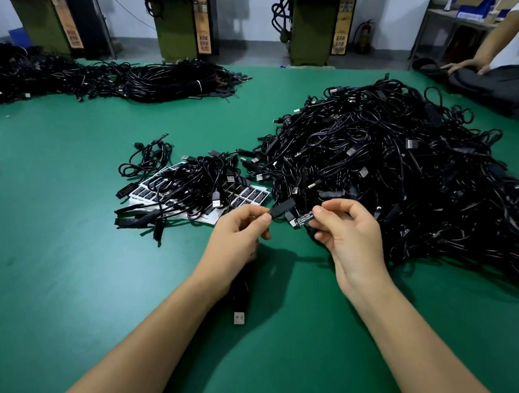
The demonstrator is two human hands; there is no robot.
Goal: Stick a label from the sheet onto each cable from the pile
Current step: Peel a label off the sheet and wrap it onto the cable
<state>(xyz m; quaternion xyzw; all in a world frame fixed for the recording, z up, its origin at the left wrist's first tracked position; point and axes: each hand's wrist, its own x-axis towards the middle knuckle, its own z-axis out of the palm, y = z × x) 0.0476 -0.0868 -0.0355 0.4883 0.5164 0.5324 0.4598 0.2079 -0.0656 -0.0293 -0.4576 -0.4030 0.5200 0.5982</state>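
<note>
L hand (239,227) pinch-grip on cable (282,207), R hand (347,234) on label (303,218)

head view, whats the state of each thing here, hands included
left hand: pinches the black block of a cable, whose plug end hangs below the wrist
right hand: pinches a black label next to that block
label sheet: flat on the table, partly covered by cables
cable pile: heaped, tangled
</note>
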